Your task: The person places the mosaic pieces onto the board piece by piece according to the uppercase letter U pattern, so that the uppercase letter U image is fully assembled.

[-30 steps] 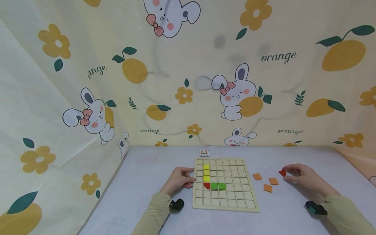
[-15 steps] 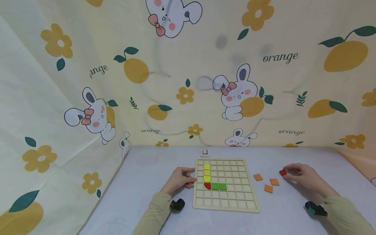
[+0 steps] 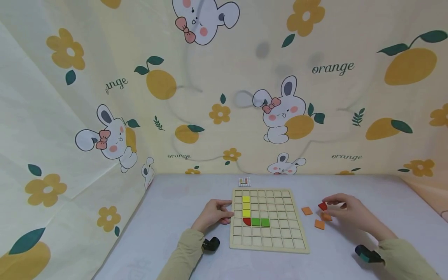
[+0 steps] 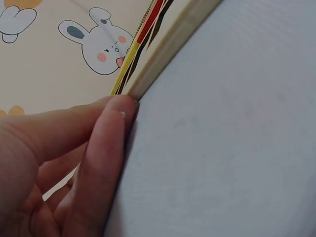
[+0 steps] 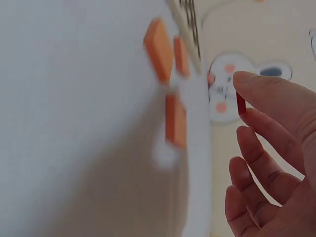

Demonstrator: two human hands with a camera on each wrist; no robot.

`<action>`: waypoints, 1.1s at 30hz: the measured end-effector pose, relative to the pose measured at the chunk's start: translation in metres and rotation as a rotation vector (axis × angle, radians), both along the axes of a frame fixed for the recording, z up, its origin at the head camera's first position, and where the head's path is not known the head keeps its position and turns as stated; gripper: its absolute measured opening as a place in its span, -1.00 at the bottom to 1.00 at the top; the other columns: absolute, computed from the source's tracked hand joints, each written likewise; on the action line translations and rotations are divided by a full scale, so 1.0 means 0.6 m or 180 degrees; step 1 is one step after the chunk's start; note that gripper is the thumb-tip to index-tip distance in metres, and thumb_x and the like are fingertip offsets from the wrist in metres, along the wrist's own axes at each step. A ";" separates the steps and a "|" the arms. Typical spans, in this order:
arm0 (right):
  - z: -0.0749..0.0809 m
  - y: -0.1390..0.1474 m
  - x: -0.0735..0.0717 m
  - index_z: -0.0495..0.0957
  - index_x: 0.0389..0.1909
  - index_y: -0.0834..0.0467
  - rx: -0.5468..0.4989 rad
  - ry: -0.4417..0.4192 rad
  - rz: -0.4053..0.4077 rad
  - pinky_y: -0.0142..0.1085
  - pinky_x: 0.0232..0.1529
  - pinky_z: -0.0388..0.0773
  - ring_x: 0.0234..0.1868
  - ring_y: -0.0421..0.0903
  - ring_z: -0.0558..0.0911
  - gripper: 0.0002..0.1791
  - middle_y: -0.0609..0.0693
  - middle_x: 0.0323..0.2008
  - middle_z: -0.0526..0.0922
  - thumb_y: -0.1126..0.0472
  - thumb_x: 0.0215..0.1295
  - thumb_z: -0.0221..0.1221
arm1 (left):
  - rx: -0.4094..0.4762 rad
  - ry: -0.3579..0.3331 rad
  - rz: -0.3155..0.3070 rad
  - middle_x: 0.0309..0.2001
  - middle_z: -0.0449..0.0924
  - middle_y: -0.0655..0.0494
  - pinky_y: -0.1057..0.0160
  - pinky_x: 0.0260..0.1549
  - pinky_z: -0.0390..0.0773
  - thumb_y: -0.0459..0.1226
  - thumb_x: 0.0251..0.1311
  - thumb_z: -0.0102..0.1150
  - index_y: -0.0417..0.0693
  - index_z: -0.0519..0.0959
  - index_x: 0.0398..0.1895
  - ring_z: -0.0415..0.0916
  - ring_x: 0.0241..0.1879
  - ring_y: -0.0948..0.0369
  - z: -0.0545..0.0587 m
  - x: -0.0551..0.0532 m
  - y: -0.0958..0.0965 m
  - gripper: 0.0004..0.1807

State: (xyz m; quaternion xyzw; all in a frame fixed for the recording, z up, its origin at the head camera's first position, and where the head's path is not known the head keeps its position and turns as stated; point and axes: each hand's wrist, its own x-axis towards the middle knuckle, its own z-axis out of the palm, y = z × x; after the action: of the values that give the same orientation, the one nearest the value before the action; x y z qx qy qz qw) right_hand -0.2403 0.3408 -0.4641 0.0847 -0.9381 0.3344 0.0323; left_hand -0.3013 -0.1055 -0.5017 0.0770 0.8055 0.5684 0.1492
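Observation:
In the head view, a wooden grid board [image 3: 280,232] lies flat on the table. It holds a column of yellow square tiles [image 3: 246,206], a red quarter-round tile [image 3: 247,221] and two green square tiles [image 3: 260,222]. My left hand [image 3: 212,213] touches the board's left edge with thumb and forefinger; the left wrist view shows those fingertips [image 4: 116,131] against the wooden side. To the right of the board, my right hand [image 3: 351,212] pinches a red tile [image 3: 322,206] between thumb and forefinger, raised above the table. Its other fingers hang loosely bent in the right wrist view.
Three orange square tiles lie between board and right hand: one left [image 3: 307,210], one in front [image 3: 319,224], one partly under the red tile [image 3: 327,217]. A small pattern card [image 3: 244,182] lies behind the board. A printed curtain [image 3: 224,116] hangs behind the table.
The red tile turned slightly between my right fingers, then my right hand carried it left, over one orange tile. My left hand stays at the board's edge.

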 end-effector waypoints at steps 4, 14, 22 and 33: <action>0.009 -0.027 0.005 0.61 -0.04 0.20 -0.0075 0.0088 0.0115 -0.35 -0.26 0.50 -0.09 0.01 0.49 -0.53 0.00 -0.13 0.62 0.02 0.09 0.39 | -0.0005 0.0001 0.0010 -0.44 0.62 -0.01 0.28 -0.53 0.68 -0.36 0.04 0.40 -0.17 0.51 0.19 0.59 -0.59 0.22 -0.001 -0.001 0.000 -0.43; 0.015 -0.100 0.013 0.62 -0.08 0.21 -0.0346 -0.0025 0.0380 -0.32 -0.30 0.51 -0.16 0.00 0.50 -0.57 -0.05 -0.18 0.61 0.08 0.05 0.42 | 0.0134 0.0084 -0.0085 -0.45 0.60 -0.02 0.26 -0.53 0.68 -0.40 0.06 0.37 -0.25 0.50 0.18 0.60 -0.60 0.24 -0.004 -0.003 -0.002 -0.44; -0.006 -0.166 0.012 0.63 -0.15 0.16 -0.0519 -0.0103 0.0452 -0.28 -0.21 0.51 -0.18 -0.03 0.51 -0.62 -0.07 -0.21 0.60 0.13 0.00 0.45 | 0.0150 0.0078 -0.0086 -0.44 0.60 -0.03 0.26 -0.53 0.68 -0.40 0.05 0.38 -0.24 0.50 0.18 0.60 -0.60 0.24 -0.002 -0.001 -0.003 -0.44; -0.030 -0.218 0.002 0.60 -0.17 0.16 -0.0568 -0.0137 0.0768 -0.34 -0.19 0.56 -0.18 -0.07 0.55 -0.60 -0.06 -0.19 0.58 0.11 -0.01 0.46 | 0.0150 0.0096 -0.0068 -0.44 0.60 -0.03 0.26 -0.54 0.68 -0.40 0.04 0.38 -0.23 0.51 0.17 0.60 -0.60 0.24 -0.002 0.000 -0.003 -0.45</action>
State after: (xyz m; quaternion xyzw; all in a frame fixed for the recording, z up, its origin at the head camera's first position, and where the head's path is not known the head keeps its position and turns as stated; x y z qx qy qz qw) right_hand -0.2394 0.2101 -0.4823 0.1865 -0.8881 0.4196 -0.0209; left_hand -0.3016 -0.1074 -0.5028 0.0977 0.7931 0.5844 0.1412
